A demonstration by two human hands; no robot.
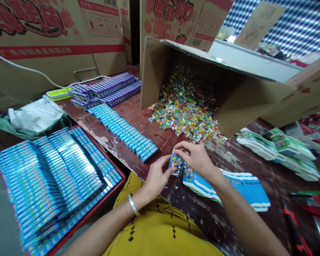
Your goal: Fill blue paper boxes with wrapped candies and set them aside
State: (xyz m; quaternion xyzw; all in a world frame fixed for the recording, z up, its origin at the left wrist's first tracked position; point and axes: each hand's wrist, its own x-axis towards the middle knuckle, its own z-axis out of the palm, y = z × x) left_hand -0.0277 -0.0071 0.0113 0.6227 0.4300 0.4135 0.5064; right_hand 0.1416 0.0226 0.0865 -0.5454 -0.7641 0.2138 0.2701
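Observation:
Between my two hands stands a small blue printed candy box [176, 163]. My left hand [156, 176], with a silver bangle on the wrist, grips its lower left side between thumb and fingers. At the box's top edge, the fingers of my right hand [194, 158] are closed together; whether they pinch a flap or something small is hidden. Under my right forearm lies a fanned stack of flat blue cartons [245, 188]. Just beyond my hands, small clear packets of colourful candy [186, 119] spill out of a cardboard box [229, 103] lying on its side.
A row of filled blue boxes [125, 129] runs along the table's left, with purple boxes [106, 89] behind. A red crate [122, 177] at lower left holds many blue boxes. Green flat cartons [280, 151] and red-handled scissors [294, 227] lie to the right. A white cable [37, 71] crosses the left.

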